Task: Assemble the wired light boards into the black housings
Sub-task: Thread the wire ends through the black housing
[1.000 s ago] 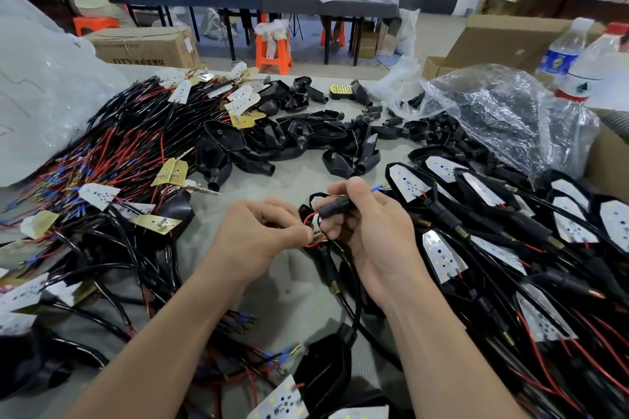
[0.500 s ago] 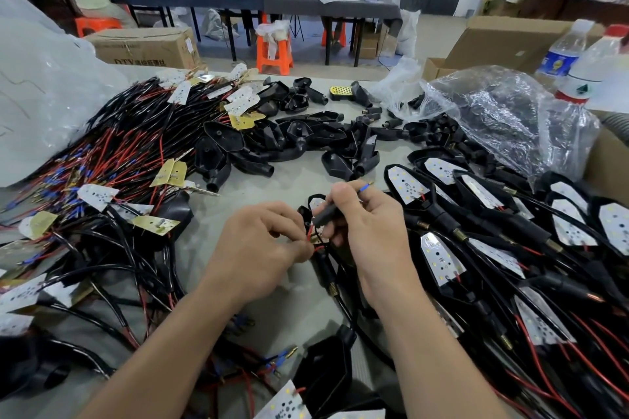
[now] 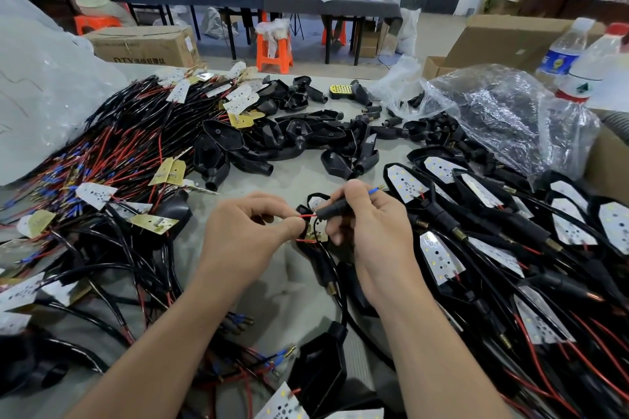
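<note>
At near centre of table (image 3: 296, 177): pinching red wire (image 3: 308, 215) between thumb and forefinger of left hand (image 3: 245, 238); gripping black housing (image 3: 335, 211) by its stem in curled fingers of right hand (image 3: 371, 235), with blue wire tip (image 3: 374, 190) out past the thumb. Light board (image 3: 320, 235) between both hands, partly hidden. Left: heap of wired boards (image 3: 112, 153). Far centre: empty housings (image 3: 292, 133). Right: finished units (image 3: 406, 185).

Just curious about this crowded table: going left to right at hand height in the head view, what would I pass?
Pile of loose wired light boards → left hand pinching a red wire → black housing stem gripped by the right hand → rows of assembled housings.
</note>
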`<state>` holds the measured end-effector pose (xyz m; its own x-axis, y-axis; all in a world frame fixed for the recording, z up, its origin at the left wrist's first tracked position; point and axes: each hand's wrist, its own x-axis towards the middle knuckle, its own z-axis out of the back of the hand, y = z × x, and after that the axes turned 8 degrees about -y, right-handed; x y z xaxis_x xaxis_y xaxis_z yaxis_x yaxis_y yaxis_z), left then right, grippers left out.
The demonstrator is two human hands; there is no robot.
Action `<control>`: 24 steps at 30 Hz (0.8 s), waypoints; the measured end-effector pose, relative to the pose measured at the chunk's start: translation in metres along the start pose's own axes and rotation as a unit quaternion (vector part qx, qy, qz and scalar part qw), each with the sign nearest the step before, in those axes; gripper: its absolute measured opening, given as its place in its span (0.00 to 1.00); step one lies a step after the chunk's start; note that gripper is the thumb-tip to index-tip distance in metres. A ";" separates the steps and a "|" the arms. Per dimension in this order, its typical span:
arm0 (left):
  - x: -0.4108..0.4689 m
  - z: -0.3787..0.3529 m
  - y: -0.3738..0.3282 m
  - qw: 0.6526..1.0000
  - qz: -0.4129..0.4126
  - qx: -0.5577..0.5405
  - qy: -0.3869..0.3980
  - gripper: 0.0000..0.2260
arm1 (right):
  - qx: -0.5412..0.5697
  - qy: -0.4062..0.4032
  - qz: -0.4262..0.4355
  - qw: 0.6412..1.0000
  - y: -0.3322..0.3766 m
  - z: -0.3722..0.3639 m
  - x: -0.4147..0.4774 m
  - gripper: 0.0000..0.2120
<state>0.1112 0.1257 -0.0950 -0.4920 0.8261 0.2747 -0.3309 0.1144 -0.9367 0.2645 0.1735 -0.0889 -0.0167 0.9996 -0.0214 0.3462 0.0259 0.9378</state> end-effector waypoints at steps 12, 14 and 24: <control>0.000 -0.003 -0.001 1.000 0.017 -0.008 0.015 0.10 | 0.027 -0.020 -0.007 0.999 0.004 -0.001 -0.001 0.15; 0.000 -0.004 -0.002 0.998 0.034 -0.044 0.020 0.06 | 0.039 -0.024 -0.012 0.999 0.004 0.000 -0.001 0.14; 0.001 -0.005 0.002 0.997 0.054 -0.041 0.046 0.08 | 0.020 0.008 -0.021 1.000 0.006 -0.002 -0.002 0.17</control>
<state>0.1138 0.1294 -0.0976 -0.4443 0.8826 0.1536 -0.2104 0.0638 -0.9755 0.2647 0.1716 -0.0820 -0.0478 0.9973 -0.0553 0.3828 0.0695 0.9212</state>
